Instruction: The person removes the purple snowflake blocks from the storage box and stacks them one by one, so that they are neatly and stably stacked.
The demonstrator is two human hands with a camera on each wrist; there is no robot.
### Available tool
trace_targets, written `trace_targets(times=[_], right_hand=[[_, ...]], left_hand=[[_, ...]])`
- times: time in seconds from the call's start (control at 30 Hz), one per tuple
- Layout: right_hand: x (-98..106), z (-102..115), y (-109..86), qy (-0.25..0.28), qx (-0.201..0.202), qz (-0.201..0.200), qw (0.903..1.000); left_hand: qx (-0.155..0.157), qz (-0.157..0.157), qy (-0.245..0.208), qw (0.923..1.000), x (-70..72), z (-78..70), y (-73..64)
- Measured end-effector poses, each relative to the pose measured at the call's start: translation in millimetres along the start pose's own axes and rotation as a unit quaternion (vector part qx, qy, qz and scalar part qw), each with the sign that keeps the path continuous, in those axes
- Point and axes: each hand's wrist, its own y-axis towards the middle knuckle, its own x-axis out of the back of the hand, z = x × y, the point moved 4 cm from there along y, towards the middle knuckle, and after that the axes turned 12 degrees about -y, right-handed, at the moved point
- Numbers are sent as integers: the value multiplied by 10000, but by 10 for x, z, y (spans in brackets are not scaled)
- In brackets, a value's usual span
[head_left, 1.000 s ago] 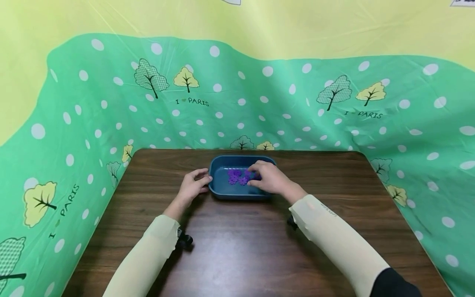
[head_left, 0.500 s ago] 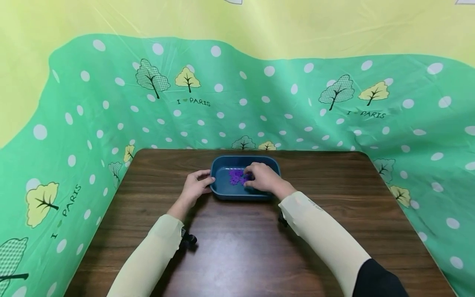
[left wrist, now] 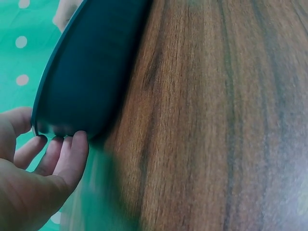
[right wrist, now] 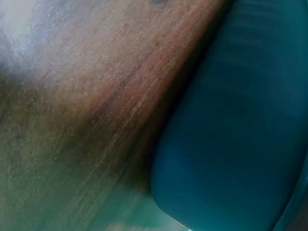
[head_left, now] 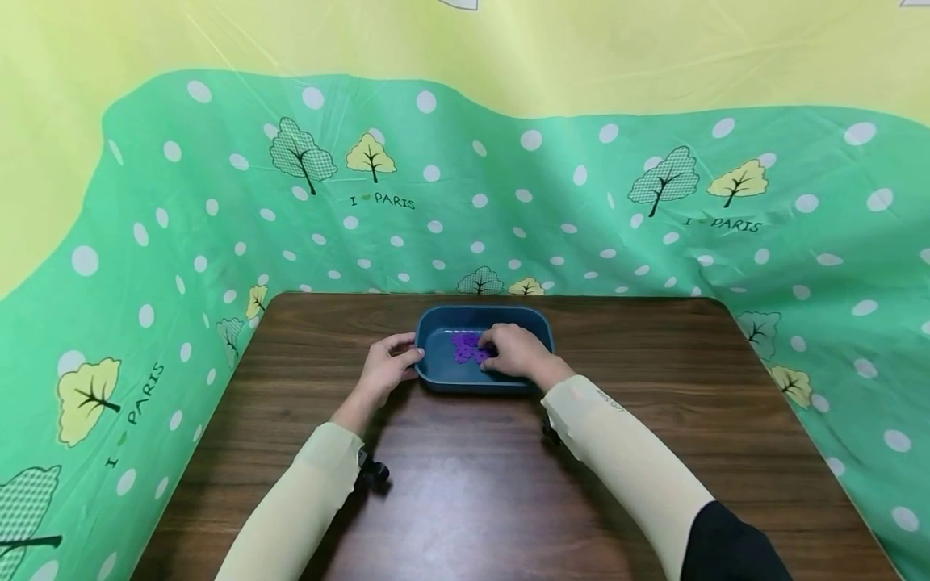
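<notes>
A dark blue rectangular tray (head_left: 436,375) stands at the far middle of the wooden table. Several small purple flower-shaped pieces (head_left: 465,349) lie on its floor, left of my right hand. My left hand (head_left: 388,367) holds the tray's left end. In the left wrist view, the left thumb lies at the rim and the other fingertips touch the outer end wall. Reaching in over the right side, my right hand (head_left: 517,351) has bent fingers down among the purple pieces. Its grip on any piece is hidden. The right wrist view shows only the tray's outer wall (right wrist: 231,125) and tabletop.
The brown wood-grain table (head_left: 465,484) extends in front of the tray and to both sides. A green and yellow printed cloth (head_left: 450,137) hangs behind and around it. A small black device (head_left: 374,474) sits at my left wrist.
My right hand has moved left and slightly down inside the tray, covering more of the purple pieces. The left hand keeps its place at the tray's left end.
</notes>
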Motion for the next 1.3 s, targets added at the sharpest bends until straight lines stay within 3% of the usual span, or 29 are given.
trace_targets(times=[0.77,1.3], right_hand=[[-22,4,75,64,-236,143,9996],[-42,-3,34,104,-221,-34,9997]], left_hand=[[20,-7,64,10000,7,-3,-6],[-214,-99,306,9993,-44,-63,-86]])
